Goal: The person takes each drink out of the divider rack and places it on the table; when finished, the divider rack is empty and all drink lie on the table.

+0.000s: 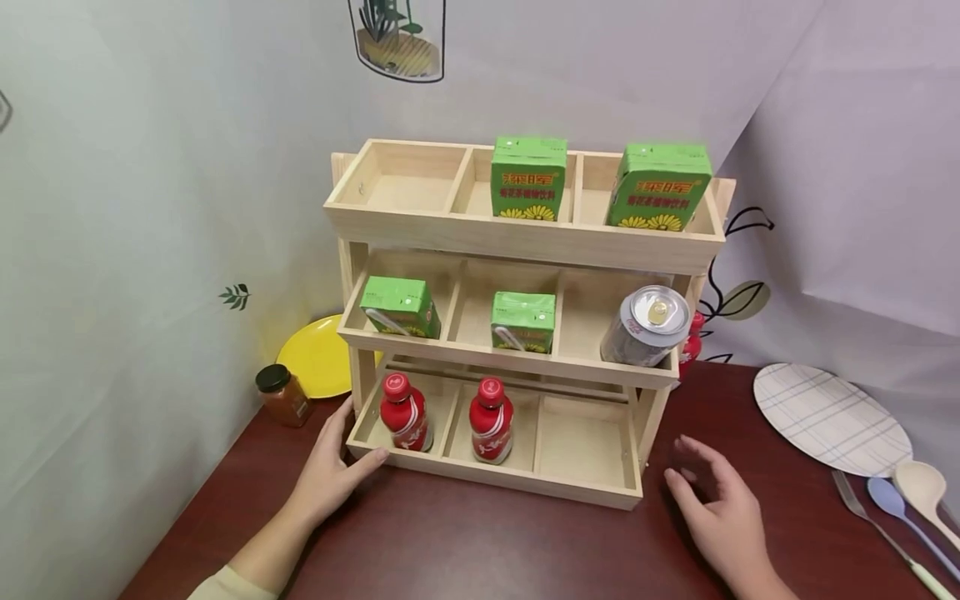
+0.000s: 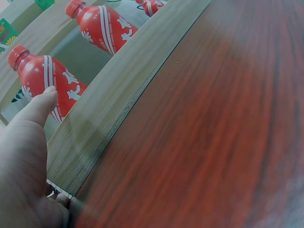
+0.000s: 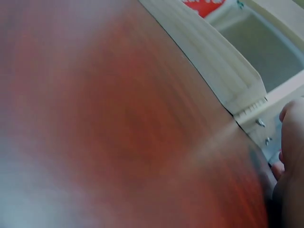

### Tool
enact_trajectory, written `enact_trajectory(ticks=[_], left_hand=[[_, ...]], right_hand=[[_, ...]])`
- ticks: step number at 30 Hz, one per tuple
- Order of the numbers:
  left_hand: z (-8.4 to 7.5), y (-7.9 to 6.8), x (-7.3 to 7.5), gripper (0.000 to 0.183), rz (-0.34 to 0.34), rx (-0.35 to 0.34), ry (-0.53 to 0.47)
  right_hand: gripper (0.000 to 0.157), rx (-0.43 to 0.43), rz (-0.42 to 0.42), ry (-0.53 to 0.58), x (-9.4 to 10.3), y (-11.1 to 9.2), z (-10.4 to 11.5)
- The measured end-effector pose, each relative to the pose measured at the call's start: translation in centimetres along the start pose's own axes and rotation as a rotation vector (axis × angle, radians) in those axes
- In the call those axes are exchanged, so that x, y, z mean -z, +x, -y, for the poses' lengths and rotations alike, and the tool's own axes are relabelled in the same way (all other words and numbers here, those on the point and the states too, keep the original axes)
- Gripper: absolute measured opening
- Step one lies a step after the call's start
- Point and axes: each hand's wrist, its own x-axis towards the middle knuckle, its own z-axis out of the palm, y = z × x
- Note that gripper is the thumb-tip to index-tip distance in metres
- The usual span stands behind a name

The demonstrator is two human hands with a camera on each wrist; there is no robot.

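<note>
A three-tier wooden shelf (image 1: 525,229) stands on the dark red table. My left hand (image 1: 330,471) holds its lower left corner, thumb at the front board and fingers along the side. Near that thumb, a red bottle (image 1: 405,414) stands in the bottom tier's left compartment. Another red bottle (image 1: 492,421) is in the middle one. My right hand (image 1: 716,508) is right of the shelf's lower right corner, fingers loosely bent around nothing. In the right wrist view only part of the right hand (image 3: 292,142) shows, beside the shelf's side board.
Green drink cartons (image 1: 528,179) stand on the upper two tiers, with a silver can (image 1: 647,325) at middle right. A jar (image 1: 283,396) and yellow plate (image 1: 315,358) are left. Rightward lie a checked plate (image 1: 828,417), fork (image 1: 873,517), blue spoon (image 1: 888,498) and cream ladle (image 1: 921,486).
</note>
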Motion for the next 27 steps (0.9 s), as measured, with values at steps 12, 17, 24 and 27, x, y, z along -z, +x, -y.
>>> enact_trajectory(ticks=[12, 17, 24, 27], left_hand=[[0.0, -0.1, -0.1, 0.094, -0.008, 0.007, 0.009], [-0.1, -0.1, 0.0, 0.093, -0.001, 0.017, 0.007], [0.0, -0.1, 0.0, 0.094, -0.007, 0.011, 0.01], [0.1, 0.0, 0.0, 0.094, -0.01, 0.007, 0.009]], right_hand=[[0.042, 0.679, -0.013, 0.072, -1.2, 0.2, 3.1], [0.046, 0.758, 0.019, 0.12, -1.9, 0.2, 4.6], [0.044, 0.842, -0.029, 0.029, -2.6, 0.6, 4.4], [0.043, 0.871, -0.062, 0.01, -2.7, 0.9, 4.7]])
